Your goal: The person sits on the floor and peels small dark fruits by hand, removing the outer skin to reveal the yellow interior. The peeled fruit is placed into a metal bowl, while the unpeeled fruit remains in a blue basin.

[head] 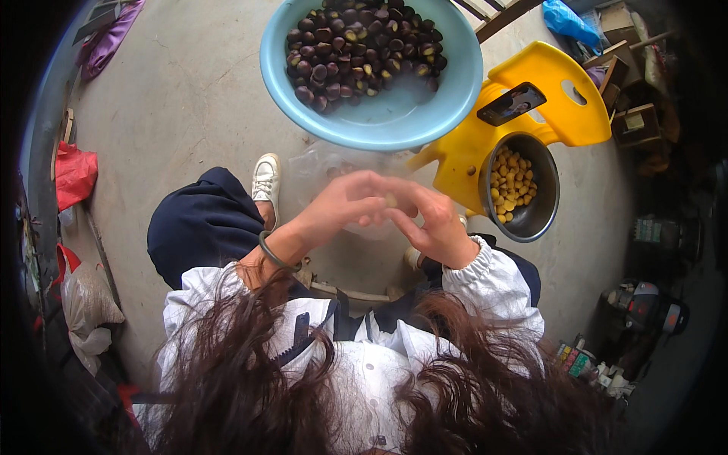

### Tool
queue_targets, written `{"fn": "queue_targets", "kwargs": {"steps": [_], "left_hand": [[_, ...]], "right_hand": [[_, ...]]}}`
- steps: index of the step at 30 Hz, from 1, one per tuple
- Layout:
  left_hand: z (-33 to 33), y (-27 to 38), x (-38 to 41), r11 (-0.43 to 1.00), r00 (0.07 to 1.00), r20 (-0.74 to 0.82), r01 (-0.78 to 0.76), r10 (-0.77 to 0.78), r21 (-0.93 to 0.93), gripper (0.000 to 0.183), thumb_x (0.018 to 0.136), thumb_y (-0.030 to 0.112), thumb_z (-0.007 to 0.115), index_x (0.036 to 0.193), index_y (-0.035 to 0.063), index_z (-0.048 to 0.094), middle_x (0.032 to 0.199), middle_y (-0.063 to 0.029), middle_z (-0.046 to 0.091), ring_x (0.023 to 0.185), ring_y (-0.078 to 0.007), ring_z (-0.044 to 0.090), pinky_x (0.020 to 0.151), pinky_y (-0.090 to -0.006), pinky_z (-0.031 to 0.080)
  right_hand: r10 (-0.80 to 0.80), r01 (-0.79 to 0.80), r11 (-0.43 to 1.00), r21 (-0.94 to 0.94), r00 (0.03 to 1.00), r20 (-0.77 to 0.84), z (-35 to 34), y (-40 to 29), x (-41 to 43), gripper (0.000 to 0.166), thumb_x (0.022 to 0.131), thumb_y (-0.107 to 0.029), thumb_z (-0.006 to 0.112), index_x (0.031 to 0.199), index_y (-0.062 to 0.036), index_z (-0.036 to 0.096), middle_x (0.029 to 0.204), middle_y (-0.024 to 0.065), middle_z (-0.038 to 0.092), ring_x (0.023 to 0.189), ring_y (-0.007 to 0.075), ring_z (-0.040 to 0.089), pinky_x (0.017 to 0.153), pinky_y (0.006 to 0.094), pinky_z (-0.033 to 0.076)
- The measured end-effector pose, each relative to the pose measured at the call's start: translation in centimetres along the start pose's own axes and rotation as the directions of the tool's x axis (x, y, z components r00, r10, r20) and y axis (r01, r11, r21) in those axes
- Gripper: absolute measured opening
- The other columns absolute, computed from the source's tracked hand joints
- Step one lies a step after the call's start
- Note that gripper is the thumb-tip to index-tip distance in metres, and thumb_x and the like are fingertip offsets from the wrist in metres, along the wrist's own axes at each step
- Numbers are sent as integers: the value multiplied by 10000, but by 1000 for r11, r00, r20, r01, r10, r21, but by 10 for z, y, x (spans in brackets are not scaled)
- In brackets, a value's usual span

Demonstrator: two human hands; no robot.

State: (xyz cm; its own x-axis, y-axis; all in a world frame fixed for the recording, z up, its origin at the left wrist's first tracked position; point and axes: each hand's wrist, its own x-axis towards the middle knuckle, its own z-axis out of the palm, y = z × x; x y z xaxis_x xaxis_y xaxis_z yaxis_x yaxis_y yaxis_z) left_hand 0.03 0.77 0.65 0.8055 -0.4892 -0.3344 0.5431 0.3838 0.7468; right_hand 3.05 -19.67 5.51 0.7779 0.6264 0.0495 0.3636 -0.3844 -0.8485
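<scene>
Over a clear plastic bag (304,173) on the floor, my left hand (348,199) and my right hand (435,222) meet at the fingertips. Pinched between them is a small pale-yellow chestnut (391,199), partly covered by fingers and blurred by haze. Dark pieces, perhaps shells, show in the bag behind my left hand. Beyond my hands stands a light blue plastic basin (372,133) of dark brown chestnuts (341,62), some with cut yellow faces. To the right, a steel bowl (540,219) tilts on a yellow plastic chair (458,170) and holds peeled yellow chestnuts (512,179).
A smartphone (512,104) with a lit screen leans on the chair above the bowl. One loose chestnut (471,170) lies on the seat. Bags, including a red one (75,173), line the left side. Wooden boxes (637,125) and a dark machine (654,307) stand at right.
</scene>
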Motion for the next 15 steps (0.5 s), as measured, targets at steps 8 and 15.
{"fn": "queue_targets", "kwargs": {"steps": [8,15], "left_hand": [[1,-2,-3,998,998,29,57,-56,-34,270,914,159,652,1123,27,542,832,-1,584,697,-56,543,615,-188,421],[4,-4,-4,997,997,5,79,-80,24,149,865,57,581,990,48,501,816,-2,571,660,-55,535,538,-188,398]], "right_hand": [[-76,79,996,-39,995,57,1,2,-1,370,821,-49,717,1181,-50,633,900,113,664,763,311,661,640,362,519],[-164,169,981,-101,985,55,10,1,-6,368,812,-56,713,1166,-34,615,917,124,667,774,324,664,649,379,532]]}}
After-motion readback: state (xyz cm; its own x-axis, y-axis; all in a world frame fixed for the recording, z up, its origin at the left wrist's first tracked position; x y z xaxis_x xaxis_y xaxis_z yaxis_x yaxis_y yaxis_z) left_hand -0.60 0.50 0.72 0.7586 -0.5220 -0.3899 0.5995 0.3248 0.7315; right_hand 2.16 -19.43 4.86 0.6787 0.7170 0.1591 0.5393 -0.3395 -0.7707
